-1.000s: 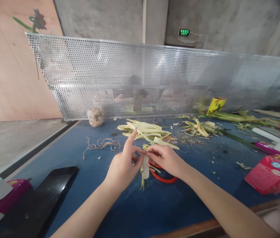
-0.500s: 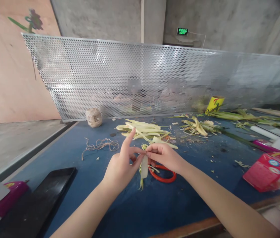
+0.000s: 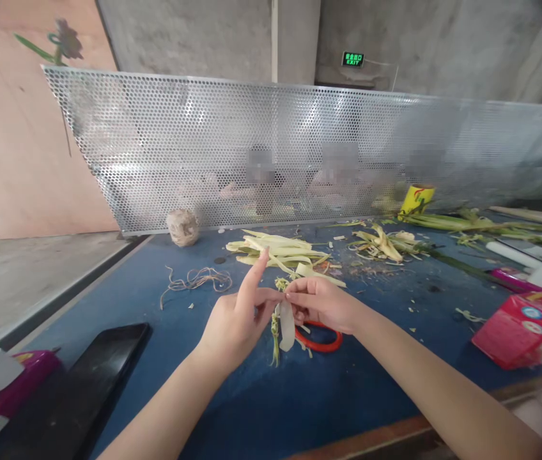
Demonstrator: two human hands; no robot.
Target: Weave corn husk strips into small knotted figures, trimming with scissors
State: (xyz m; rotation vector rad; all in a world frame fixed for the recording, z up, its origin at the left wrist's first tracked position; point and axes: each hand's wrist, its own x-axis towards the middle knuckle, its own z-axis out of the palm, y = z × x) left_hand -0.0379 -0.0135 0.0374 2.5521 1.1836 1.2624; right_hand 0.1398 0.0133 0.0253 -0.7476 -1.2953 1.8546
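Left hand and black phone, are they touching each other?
Apart: the head view shows blue tabletop between the left hand and the black phone.

From my remote seat I see husks (image 3: 294, 244) toward the table's (image 3: 348, 396) far edge, string (image 3: 199, 279) left of them, phone (image 3: 93, 377) before the string, packet (image 3: 523, 332) right, beside the near edge.

Two hands (image 3: 225, 329) (image 3: 331, 306), one white strip (image 3: 287, 329) beside one red loop (image 3: 327, 345). Beyond loop: two husk piles (image 3: 285, 245) (image 3: 386, 246), one yellow tube (image 3: 415, 200). Left: one black phone (image 3: 103, 361), one string tangle (image 3: 199, 279); right: one red packet (image 3: 515, 342).
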